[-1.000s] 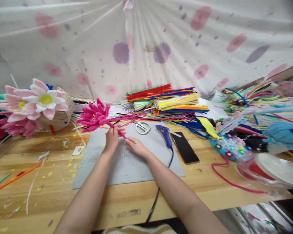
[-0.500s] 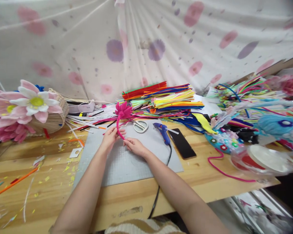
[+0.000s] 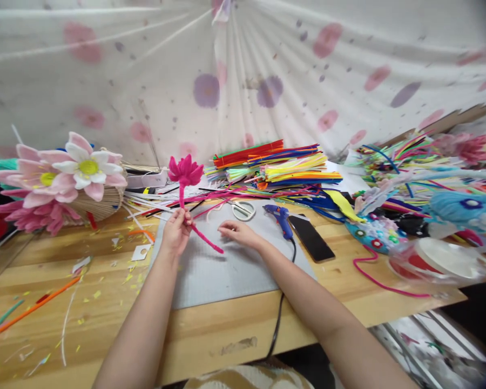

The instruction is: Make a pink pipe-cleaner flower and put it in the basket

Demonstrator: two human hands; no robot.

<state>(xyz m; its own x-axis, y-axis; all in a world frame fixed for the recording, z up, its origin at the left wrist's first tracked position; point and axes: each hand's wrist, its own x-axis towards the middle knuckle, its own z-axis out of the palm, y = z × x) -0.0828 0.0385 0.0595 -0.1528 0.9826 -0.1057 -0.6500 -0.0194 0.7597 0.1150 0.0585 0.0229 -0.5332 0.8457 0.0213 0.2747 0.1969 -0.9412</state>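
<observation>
A bright pink flower [image 3: 186, 170] of fuzzy pipe cleaner stands upright above my left hand [image 3: 177, 231]. That hand is closed on its fuzzy stem, and the stem's lower end slants down to the right below the fingers. To the right of the stem, my right hand [image 3: 241, 234] is apart from it, fingers loosely bent, with nothing seen in them. Under both hands lies a grey cutting mat [image 3: 227, 281]. White-handled scissors [image 3: 243, 211] rest on the mat's far part, and a blue glue gun [image 3: 281, 220] lies on its right side.
A black phone [image 3: 312, 237] lies right of the glue gun, whose black cord [image 3: 278, 324] runs over the table's front edge. Bundles of pipe cleaners [image 3: 283, 165] are piled at the back. Pink and white flowers [image 3: 87, 167] stand at left, and a clear plastic tub [image 3: 441, 265] at right.
My right hand has let go of the stem's end and moved off to the right. My left hand has shifted left with the flower, which now stands straighter. The view has turned slightly left.
</observation>
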